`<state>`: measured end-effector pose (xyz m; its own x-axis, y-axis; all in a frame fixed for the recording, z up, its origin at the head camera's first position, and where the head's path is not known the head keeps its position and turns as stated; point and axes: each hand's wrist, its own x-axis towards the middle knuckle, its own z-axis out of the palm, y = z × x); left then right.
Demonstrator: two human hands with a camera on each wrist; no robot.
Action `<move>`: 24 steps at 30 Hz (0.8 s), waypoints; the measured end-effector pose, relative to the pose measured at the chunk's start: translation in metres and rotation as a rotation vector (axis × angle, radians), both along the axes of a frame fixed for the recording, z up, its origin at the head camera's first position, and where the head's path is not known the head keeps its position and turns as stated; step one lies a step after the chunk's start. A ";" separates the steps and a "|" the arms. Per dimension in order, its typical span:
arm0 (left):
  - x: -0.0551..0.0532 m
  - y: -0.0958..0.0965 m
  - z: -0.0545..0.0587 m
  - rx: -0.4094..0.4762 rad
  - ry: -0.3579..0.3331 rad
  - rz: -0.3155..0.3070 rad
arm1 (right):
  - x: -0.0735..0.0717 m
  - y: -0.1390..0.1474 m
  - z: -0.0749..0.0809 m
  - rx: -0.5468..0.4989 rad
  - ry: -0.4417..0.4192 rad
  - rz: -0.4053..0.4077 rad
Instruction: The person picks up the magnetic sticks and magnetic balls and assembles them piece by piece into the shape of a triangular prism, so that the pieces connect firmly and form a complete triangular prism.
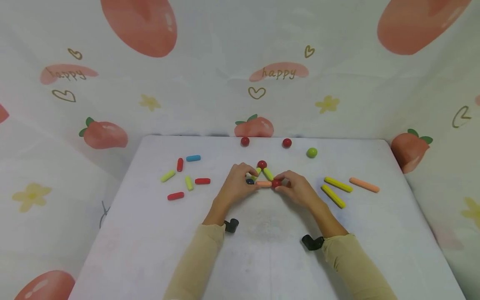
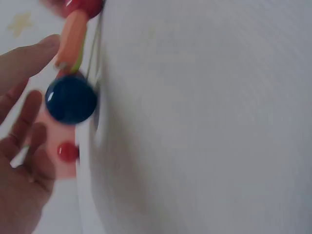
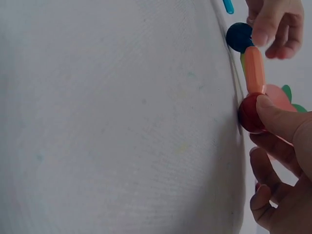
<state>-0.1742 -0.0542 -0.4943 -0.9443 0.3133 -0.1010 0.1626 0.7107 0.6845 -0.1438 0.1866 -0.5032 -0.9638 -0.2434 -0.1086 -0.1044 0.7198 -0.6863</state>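
Observation:
A triangle of balls and sticks stands mid-table, with a red ball point(image 1: 262, 164) at its far corner. Two yellow-green sticks point(image 1: 268, 174) run from that ball, and an orange stick point(image 1: 264, 183) forms the near side. My right hand point(image 1: 298, 188) pinches the red ball point(image 3: 252, 113) at the right corner between thumb and finger. At the left corner is a dark blue ball point(image 2: 71, 99). My left hand point(image 1: 240, 183) is beside it, thumb point(image 2: 36, 58) close to the orange stick and fingers spread apart; contact is unclear.
Left on the white table point(image 1: 150, 250) lie several short sticks: red point(image 1: 202, 181), yellow-green point(image 1: 189, 183) and blue point(image 1: 193, 158). Two yellow sticks point(image 1: 333, 196) and a longer orange stick point(image 1: 364, 185) lie right. Red balls point(image 1: 286, 143) and a green ball point(image 1: 312, 152) sit towards the back.

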 end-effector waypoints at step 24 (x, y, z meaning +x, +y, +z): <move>0.018 -0.020 -0.009 0.089 -0.122 0.176 | 0.007 -0.012 0.001 0.035 0.011 -0.054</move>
<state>-0.1567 -0.0739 -0.5033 -0.9676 0.1580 -0.1967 -0.0458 0.6567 0.7528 -0.1369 0.1746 -0.5017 -0.9767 -0.1873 -0.1050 -0.0725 0.7480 -0.6597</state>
